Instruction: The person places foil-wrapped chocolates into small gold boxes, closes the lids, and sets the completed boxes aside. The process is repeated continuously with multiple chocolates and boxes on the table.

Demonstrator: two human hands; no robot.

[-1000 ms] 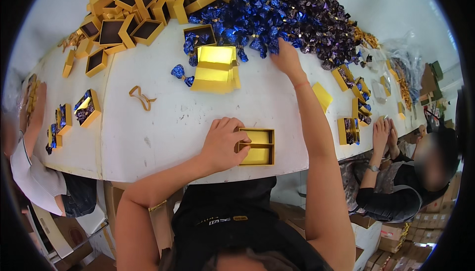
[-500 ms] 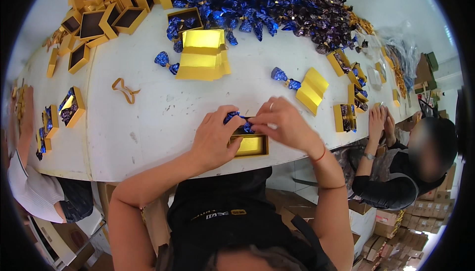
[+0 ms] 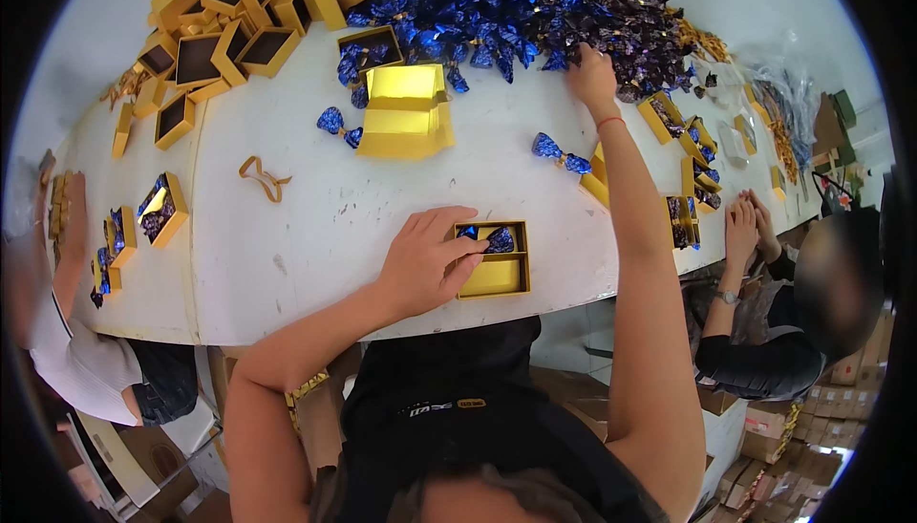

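My left hand [image 3: 428,260] grips the left end of a small two-part gold box [image 3: 524,273] near the table edge. One of its fingers presses on a blue foil-wrapped candy [image 3: 501,240] lying in the far compartment, while the near compartment shows bare gold lining. Stretched far forward, my right hand [image 3: 594,76] reaches into the pile of dark purple foil-wrapped candies [image 3: 635,31]; its fingertips are partly hidden there, so a hold on any piece does not show. A pile of blue foil-wrapped candies [image 3: 478,7] adjoins on the left.
Gold boxes [image 3: 263,50] are heaped at the far left. Folded gold card sheets [image 3: 406,131], a blue twisted candy [image 3: 562,153] and a gold ribbon loop [image 3: 263,179] lie on the white table [image 3: 315,265]. Filled boxes [image 3: 164,210] stand at both sides, near two co-workers.
My right hand has left the box and moved far forward to the dark purple candies. The left hand stays at the box, where the blue candy now lies in the far compartment.
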